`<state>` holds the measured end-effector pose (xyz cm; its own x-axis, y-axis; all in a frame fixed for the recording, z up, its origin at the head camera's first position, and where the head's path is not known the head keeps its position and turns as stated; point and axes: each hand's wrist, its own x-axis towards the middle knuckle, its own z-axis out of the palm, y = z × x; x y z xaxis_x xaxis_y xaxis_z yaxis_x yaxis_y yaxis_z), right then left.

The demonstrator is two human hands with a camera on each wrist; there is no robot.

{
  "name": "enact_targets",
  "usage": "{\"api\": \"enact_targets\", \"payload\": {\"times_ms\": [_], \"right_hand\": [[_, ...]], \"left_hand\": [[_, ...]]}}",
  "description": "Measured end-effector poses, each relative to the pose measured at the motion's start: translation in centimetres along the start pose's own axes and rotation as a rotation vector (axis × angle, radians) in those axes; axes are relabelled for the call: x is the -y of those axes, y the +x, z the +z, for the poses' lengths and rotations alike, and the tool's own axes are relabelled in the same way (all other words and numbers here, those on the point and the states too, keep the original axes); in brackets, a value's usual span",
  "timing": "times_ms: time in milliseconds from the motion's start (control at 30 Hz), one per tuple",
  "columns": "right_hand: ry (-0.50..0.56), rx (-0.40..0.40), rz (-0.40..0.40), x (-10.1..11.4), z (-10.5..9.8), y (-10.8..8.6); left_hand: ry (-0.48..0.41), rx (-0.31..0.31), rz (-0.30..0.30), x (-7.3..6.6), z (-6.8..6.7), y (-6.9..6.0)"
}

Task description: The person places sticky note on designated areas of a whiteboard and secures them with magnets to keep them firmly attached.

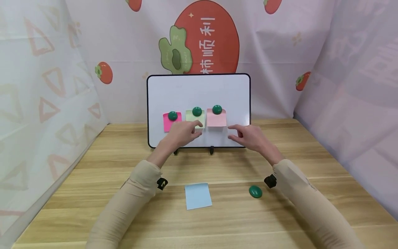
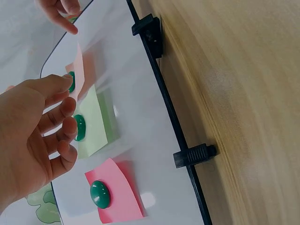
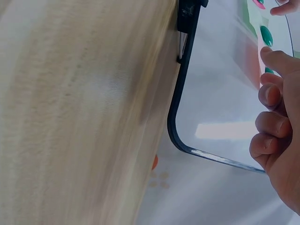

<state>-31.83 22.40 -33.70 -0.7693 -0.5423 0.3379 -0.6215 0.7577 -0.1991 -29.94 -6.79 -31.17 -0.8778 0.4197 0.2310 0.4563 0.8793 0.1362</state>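
Three sticky notes hang on a whiteboard (image 1: 199,91) under green magnets: a hot pink note (image 1: 167,125), a pale green note (image 1: 189,117) and a light pink note (image 1: 216,119). My left hand (image 1: 184,133) is in front of the pale green note in the head view, fingers loosely bent, holding nothing. Beside the light pink note, to its right, my right hand (image 1: 248,136) hovers with thumb and index finger apart and nothing between them. In the right wrist view its other fingers (image 3: 272,123) are loosely curled. A blue sticky note (image 1: 198,196) and a green magnet (image 1: 255,191) lie on the table.
Black feet (image 1: 211,150) hold the whiteboard's lower edge above the wooden table (image 1: 230,221). Behind it hangs a pale cloth (image 1: 130,41) with persimmon prints; more cloth (image 1: 351,86) encloses both sides.
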Motion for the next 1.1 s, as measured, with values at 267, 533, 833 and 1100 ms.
{"api": "enact_targets", "payload": {"times_ms": [267,533,833,1100], "right_hand": [[-0.013,0.038,-0.022,0.6,0.2,-1.7],[0.01,0.056,-0.057,0.6,0.3,-3.6],[0.03,0.098,-0.052,0.7,0.4,-4.9],[0.022,0.136,-0.052,0.9,0.1,-6.4]], "left_hand": [[-0.073,0.044,-0.002,0.4,0.1,-3.3],[-0.063,0.068,0.018,0.8,0.1,-5.9],[-0.086,0.146,0.018,0.4,-0.4,-7.3],[-0.061,0.275,0.069,-0.2,-0.1,-8.2]]}}
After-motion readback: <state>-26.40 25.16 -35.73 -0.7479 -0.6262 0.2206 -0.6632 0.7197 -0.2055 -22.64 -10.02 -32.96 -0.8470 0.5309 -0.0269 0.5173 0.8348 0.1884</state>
